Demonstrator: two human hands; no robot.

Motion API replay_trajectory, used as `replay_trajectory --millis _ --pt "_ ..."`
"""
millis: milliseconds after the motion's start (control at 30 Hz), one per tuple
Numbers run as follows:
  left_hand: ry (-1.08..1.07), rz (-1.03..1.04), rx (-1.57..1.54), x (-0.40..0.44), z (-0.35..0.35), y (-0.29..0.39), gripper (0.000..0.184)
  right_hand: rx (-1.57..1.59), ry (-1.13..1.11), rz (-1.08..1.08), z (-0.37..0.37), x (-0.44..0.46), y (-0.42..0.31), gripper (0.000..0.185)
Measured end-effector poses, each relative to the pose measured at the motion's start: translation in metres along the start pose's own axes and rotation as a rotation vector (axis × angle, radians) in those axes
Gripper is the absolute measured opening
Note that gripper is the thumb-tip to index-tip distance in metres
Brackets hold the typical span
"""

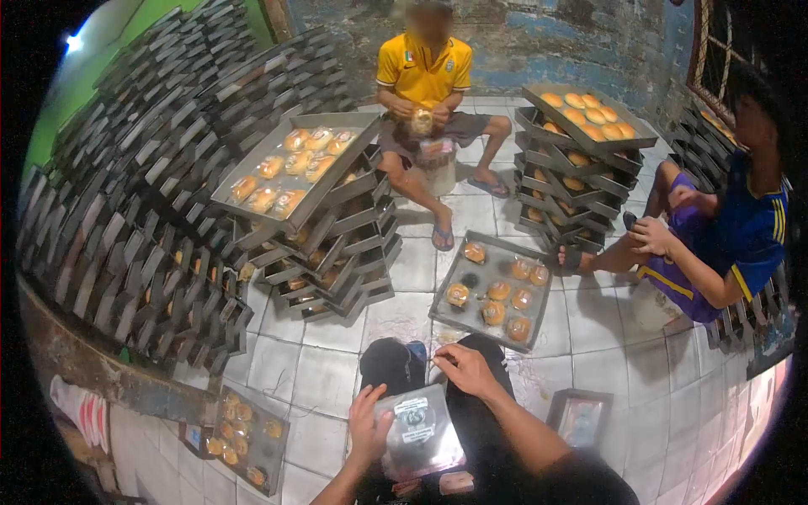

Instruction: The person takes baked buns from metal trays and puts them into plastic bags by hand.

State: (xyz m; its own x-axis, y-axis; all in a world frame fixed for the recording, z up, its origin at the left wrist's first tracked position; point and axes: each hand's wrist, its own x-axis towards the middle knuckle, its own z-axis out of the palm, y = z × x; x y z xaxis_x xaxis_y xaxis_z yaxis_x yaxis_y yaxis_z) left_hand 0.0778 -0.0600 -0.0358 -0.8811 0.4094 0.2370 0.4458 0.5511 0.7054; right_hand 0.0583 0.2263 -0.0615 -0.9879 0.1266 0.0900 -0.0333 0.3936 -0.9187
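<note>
Low in the view, my left hand (369,427) grips the left edge of a stack of clear plastic bags (438,450) with dark print on a pale label, resting over my lap. My right hand (468,370) is above my right knee, its thumb and fingers pinched together. Something small and thin may be between the fingertips, but it is too small to name. Just beyond my knees, a dark metal tray (475,282) on the tiled floor holds several round golden buns (493,313), which look wrapped.
Stacked trays of buns (295,168) stand ahead left, another stack (581,156) ahead right. A person in yellow (423,71) holds a wrapped bun; a person in blue (753,227) sits right. A bun tray (271,450) lies lower left, a small tray (581,421) lower right.
</note>
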Motion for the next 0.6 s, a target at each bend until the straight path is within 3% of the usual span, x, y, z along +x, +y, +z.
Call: replay_trajectory --millis 600 --pt "0.005 -0.015 -0.012 -0.001 -0.003 0.005 0.054 0.024 0.029 -0.013 0.001 -0.001 0.003 0.029"
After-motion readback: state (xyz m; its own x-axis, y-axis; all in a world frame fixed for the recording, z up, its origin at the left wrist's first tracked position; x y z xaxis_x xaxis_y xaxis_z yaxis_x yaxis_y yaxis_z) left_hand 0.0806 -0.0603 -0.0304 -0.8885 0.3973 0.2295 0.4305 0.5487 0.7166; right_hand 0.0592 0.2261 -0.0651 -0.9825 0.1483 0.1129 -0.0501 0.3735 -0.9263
